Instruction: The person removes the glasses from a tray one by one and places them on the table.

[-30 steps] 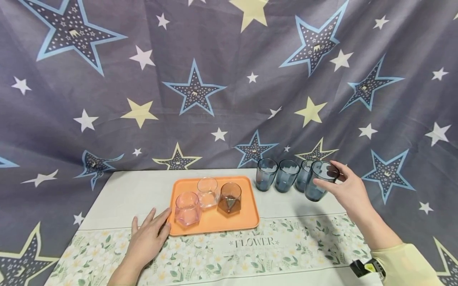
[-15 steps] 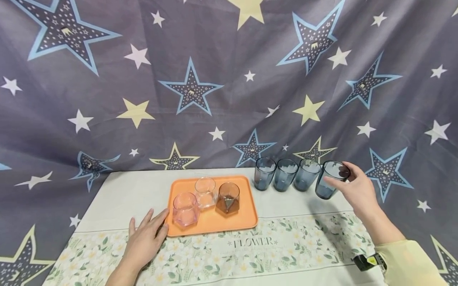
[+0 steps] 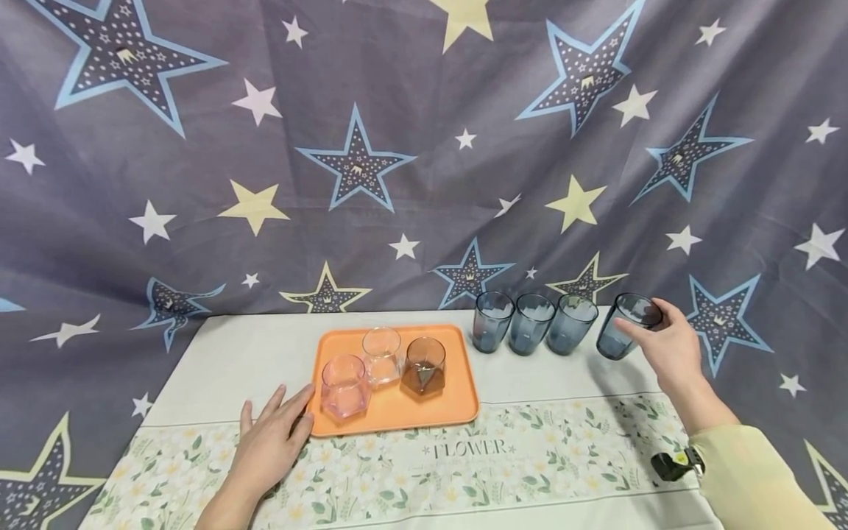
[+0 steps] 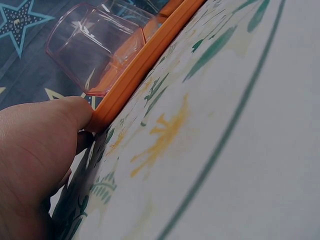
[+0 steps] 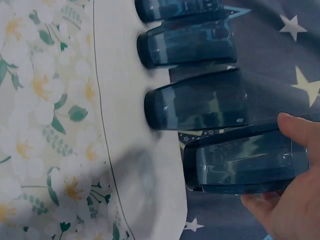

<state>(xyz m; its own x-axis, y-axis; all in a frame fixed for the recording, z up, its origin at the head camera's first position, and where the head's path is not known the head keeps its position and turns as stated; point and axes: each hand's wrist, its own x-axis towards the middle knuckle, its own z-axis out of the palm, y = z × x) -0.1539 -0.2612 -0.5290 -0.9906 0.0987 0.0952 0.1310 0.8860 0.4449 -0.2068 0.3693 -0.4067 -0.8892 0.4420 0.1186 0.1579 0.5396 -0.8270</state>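
My right hand [image 3: 672, 352] grips a blue drinking glass [image 3: 623, 335] near its rim, thumb on one side and fingers on the other. The glass tilts slightly, and its shadow falls on the cloth in front. In the right wrist view the held glass [image 5: 245, 162] lies beside three matching blue glasses [image 5: 197, 100]. My left hand [image 3: 273, 442] rests at the left edge of an orange tray [image 3: 457, 401], fingers spread. On the tray stand a pink glass [image 3: 346, 390], a clear glass [image 3: 382, 357] and a brown glass [image 3: 425, 366].
Three blue glasses stand upright in a row at the back of the table, right of the tray; one is the nearest glass [image 3: 571, 324] to the held one. A flowered cloth strip [image 3: 530, 471] crosses the table. A star-patterned curtain [image 3: 424, 184] hangs directly behind.
My right hand has carried the blue glass to the right, away from the three in the row, opening a gap. My left hand has stayed at the tray's edge.
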